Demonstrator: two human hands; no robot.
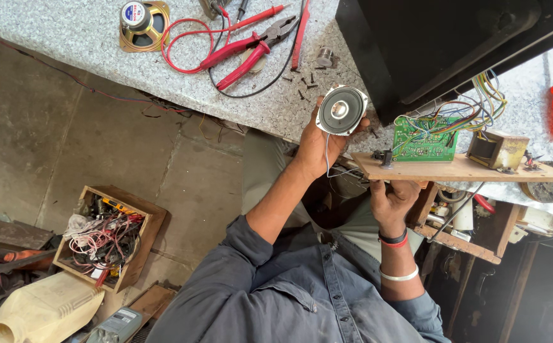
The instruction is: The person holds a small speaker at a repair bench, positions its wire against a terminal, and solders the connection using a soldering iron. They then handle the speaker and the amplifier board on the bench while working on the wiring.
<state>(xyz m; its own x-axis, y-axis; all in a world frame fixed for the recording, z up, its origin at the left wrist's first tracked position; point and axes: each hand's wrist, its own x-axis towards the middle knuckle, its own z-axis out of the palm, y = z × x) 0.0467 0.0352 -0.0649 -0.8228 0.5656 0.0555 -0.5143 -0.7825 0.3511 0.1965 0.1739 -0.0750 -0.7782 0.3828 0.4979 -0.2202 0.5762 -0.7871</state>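
Left hand [318, 143] is clenched round a small speaker [341, 110], cone facing me, just left of the board [454, 169]. Its thin lead drops toward the board's left end. Right hand [391, 200] grips the board from under its left end; long axis runs left-right. On it: green PCB [426, 138], then transformer [495, 149] to the right. Box [146, 235] on the floor, far left, holds tangled wires [105, 238].

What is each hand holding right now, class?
Left hand: closed on small round grey speaker.
Right hand: gripping flat wooden board from below.
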